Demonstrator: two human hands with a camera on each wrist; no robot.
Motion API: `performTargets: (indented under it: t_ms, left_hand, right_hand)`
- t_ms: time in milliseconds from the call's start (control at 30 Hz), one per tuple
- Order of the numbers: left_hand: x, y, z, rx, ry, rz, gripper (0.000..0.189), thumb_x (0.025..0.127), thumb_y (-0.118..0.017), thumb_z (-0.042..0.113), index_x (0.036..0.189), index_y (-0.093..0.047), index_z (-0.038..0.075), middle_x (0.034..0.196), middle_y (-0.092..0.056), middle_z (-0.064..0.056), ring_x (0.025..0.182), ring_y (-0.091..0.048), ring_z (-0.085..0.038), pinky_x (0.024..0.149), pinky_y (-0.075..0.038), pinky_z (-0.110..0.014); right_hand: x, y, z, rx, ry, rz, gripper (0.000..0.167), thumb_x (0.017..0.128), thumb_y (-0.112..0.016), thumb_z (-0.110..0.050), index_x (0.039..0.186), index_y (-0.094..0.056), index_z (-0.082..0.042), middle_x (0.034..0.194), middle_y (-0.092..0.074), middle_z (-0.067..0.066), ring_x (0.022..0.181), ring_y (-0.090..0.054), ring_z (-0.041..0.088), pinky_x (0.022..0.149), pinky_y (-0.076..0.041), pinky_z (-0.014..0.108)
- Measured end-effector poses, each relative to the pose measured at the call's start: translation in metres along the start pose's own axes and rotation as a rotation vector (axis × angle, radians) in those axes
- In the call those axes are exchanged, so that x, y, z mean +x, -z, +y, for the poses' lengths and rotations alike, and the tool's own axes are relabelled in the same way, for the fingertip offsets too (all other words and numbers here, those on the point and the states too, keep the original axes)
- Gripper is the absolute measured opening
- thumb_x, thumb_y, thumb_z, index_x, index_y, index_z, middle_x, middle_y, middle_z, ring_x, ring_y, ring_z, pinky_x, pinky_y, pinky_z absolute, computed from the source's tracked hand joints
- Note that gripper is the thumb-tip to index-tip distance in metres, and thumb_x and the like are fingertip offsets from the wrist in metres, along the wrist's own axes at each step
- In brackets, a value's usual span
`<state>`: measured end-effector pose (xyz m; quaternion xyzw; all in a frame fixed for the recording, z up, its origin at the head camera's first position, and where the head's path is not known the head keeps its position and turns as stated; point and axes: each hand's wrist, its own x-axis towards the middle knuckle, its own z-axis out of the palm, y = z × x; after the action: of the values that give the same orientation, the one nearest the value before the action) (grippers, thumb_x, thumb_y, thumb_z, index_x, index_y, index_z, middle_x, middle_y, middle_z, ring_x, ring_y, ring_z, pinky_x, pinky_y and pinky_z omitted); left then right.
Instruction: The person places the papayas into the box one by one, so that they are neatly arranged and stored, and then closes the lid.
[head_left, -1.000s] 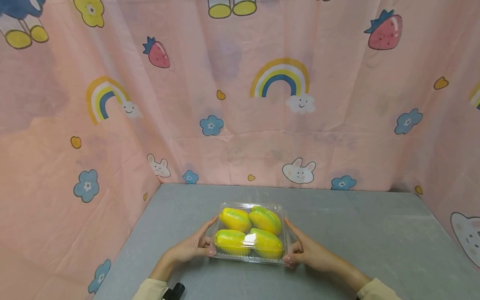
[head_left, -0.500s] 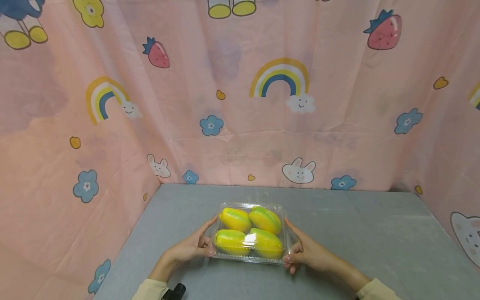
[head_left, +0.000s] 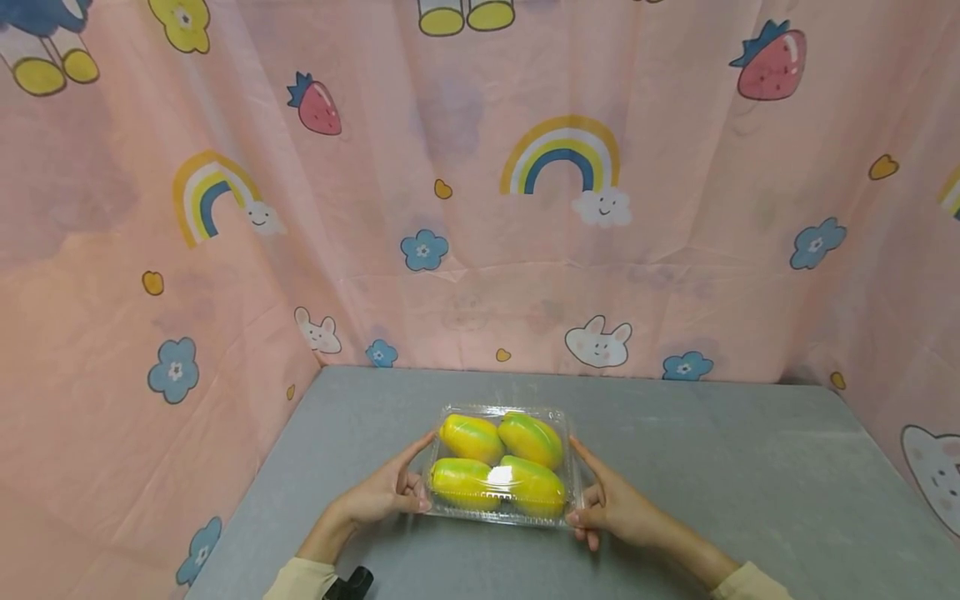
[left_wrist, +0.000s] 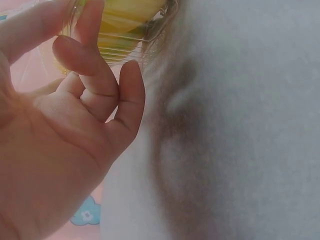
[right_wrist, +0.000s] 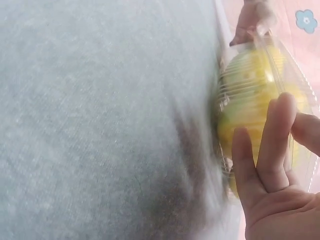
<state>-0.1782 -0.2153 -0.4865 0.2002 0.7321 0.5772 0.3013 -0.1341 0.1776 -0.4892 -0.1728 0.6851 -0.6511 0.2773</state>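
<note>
A clear plastic clamshell box (head_left: 495, 518) with a ridged front wall sits on the grey table, its lid down over several yellow-green mangoes (head_left: 465, 485). My left hand (head_left: 375, 497) grips the box's left side, thumb at the front corner and index finger stretched along the edge. On the opposite side my right hand (head_left: 618, 504) holds the box the same way, with its lower fingers loose under the thumb. In the left wrist view the hand (left_wrist: 75, 115) covers part of the box (left_wrist: 122, 56). The right wrist view shows the right hand (right_wrist: 275, 200) beside the ridged wall.
The grey table (head_left: 735, 467) runs back to a pink printed curtain (head_left: 480, 292), which hangs behind it and along both sides. A small black object (head_left: 349, 583) shows by the left sleeve (head_left: 302, 578).
The lower fingers of my right hand have loosened and dropped a little below the box's front corner. The box, the mangoes and my left hand have stayed in place.
</note>
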Motion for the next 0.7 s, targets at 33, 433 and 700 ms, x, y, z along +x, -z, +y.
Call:
performTargets:
  t_ms: [33,433,700]
  left_hand:
    - [0.0000,0.0000,-0.0001,0.002,-0.002,-0.001,0.104,0.084,-0.069,-0.004,0.161,-0.003,0.021,0.075,-0.062,0.002,0.067,-0.058,-0.005,0.062,-0.046,-0.020]
    - [0.0005,0.0031,-0.0050,-0.003,-0.039,-0.043,0.102,0.087,-0.067,-0.001,0.161,-0.001,0.022,0.080,-0.063,0.002,0.070,-0.059,-0.003,0.064,-0.047,-0.019]
    - [0.0024,0.0055,-0.0050,0.028,0.002,-0.012,0.103,0.087,-0.072,0.008,0.160,-0.004,0.030,0.080,-0.063,0.003,0.069,-0.055,-0.004,0.063,-0.044,-0.020]
  right_hand:
    - [-0.0001,0.0002,0.0005,0.004,0.005,-0.004,0.113,0.088,-0.070,-0.002,0.157,0.019,-0.018,0.072,-0.068,0.008,0.056,-0.064,0.013,0.057,-0.060,0.030]
    - [0.0017,0.0044,0.0077,0.030,0.048,-0.043,0.110,0.091,-0.068,-0.006,0.157,0.020,-0.017,0.078,-0.069,0.012,0.061,-0.067,0.012,0.063,-0.061,0.029]
    - [0.0043,0.0060,0.0082,-0.029,0.012,0.011,0.111,0.090,-0.071,-0.010,0.158,0.017,-0.015,0.077,-0.069,0.004,0.064,-0.064,0.013,0.066,-0.061,0.030]
